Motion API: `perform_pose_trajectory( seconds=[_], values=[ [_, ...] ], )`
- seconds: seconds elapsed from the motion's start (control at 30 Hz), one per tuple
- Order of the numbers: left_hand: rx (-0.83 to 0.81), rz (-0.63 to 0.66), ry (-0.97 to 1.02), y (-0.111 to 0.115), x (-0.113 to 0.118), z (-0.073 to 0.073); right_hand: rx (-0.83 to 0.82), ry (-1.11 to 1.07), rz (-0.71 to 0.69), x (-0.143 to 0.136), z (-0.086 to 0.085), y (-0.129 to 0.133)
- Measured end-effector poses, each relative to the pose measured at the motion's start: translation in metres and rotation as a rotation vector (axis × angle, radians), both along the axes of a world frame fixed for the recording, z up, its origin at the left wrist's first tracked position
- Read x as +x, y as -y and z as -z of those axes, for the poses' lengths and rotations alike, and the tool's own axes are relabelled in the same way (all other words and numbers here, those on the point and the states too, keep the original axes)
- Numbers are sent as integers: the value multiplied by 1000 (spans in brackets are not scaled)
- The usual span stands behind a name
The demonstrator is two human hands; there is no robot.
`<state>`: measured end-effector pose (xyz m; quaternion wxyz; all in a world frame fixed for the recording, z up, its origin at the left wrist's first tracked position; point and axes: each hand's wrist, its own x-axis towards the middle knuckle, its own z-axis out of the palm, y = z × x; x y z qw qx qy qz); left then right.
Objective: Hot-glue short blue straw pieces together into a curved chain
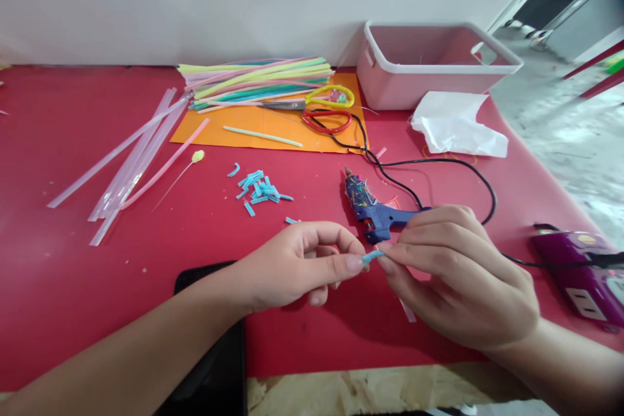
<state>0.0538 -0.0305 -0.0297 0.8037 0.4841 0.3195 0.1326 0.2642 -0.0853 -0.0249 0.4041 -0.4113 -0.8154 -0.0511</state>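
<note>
Between my two hands is a short light blue piece (373, 257), fuzzy like pipe cleaner. My left hand (312, 263) pinches its left end between thumb and index finger. The fingertips of my right hand (453, 273) close on its right end. Beyond my left hand, several cut blue pieces (263, 188) lie in a loose pile on the red table (195, 221). A blue glue gun (373, 208) rests just beyond my right hand, its nozzle pointing away and its handle partly hidden by my fingers.
Pipe cleaners (263, 78) and scissors (336, 101) lie on an orange sheet (263, 127). Clear glue sticks (141, 156) are at left, a pink bin (409, 84) and white paper (458, 123) at back right, a purple power strip (580, 273) at right, a black object (214, 364) near the front edge.
</note>
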Motion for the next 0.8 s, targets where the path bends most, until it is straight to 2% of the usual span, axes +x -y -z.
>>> perform_pose_trajectory(
  seconds=[0.07, 0.13, 0.17, 0.23, 0.3, 0.37, 0.5, 0.6, 0.67, 0.8],
  values=[
    [262, -118, -70, 4, 1, 0, -3, -5, 25, 0, -1, -2],
    [655, -258, -144, 10, 0, 1, -16, -8, 36, -1, -1, -4],
    [845, -299, -170, 12, 0, 1, -25, -9, 36, -1, -1, -4],
    [1143, -302, -202, 17, -1, 2, -40, -16, 24, -1, 0, -5],
    [1323, -277, -227, 19, 0, 5, -57, -23, 12, -1, 1, -5],
    [1432, -301, -223, 19, 2, 7, -65, -27, -3, -1, 1, -5],
    [1510, -399, -136, 16, 7, 12, -58, -44, -25, 0, 2, -4],
    [1467, -407, -109, 15, 8, 14, -66, -45, -27, 1, 3, -4],
    [1345, -399, -106, 15, 7, 13, -83, -61, -41, 1, 4, -3],
    [1000, -312, -65, 13, 7, 8, -172, -142, -96, 3, 5, -3]
  ],
)
